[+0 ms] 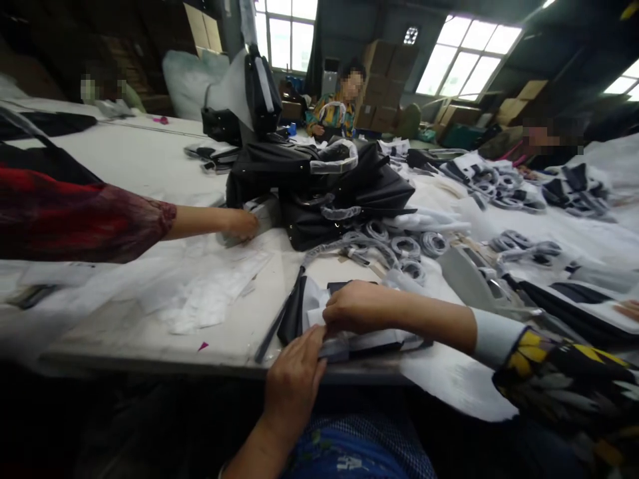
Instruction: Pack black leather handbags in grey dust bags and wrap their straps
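Leather-look bag (293,313), glossy plastic wrap (355,154), matt tabletop (150,163)

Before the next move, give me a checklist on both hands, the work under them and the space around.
1. Both hands at the work: ok. The left hand and right hand meet at the white wrapping by the black bag.
2. Firm grip: cannot tell. The fingertips are hidden or too small to judge.
3. Work set back from the edge: not ok. It lies along the near edge of the table.
4. Sheets all on the table: not ok. A white sheet hangs over the edge below the right forearm.
5. Co-worker's hand clear: ok. The red-sleeved co-worker's hand is apart, beside the bag pile.
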{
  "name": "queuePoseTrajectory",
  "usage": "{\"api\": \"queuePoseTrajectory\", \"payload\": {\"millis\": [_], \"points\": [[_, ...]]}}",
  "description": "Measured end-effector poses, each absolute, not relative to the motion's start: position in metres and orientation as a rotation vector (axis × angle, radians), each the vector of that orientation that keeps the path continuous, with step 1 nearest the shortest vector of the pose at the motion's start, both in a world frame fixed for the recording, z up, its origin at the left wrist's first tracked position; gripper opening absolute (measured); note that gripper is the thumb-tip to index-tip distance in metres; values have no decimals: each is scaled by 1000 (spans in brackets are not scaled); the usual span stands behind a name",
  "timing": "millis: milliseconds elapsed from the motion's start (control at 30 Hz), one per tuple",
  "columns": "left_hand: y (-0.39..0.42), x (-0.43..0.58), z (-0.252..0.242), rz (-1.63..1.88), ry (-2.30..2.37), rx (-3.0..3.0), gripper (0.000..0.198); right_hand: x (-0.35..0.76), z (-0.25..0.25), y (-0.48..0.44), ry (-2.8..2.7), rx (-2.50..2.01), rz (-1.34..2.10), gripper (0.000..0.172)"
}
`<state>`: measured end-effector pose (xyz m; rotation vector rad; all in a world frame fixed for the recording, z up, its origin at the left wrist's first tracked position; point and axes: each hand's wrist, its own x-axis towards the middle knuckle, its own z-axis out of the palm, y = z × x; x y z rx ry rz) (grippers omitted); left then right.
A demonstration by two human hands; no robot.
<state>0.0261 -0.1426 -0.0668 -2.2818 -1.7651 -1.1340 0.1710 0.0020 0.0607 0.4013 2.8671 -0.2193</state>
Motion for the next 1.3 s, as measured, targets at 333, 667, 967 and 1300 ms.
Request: {"api": "queuePoseTrajectory", "payload": {"millis": [333, 667, 967, 1300], "points": [[-141, 26, -66, -1250, -1698, -2292, 43, 134, 36, 27, 2720, 569, -217, 15], [-139, 29, -63, -1212, -1688, -2243, 36, 140, 29, 76, 2667, 427, -693, 34], [-139, 29, -65, -1155, -1685, -2240, 35, 165, 10, 76, 2828, 469, -1150, 38], [-140, 30, -58, -1111, -1695, -2246, 36, 179, 37, 79, 2490, 557, -1543, 33]]}}
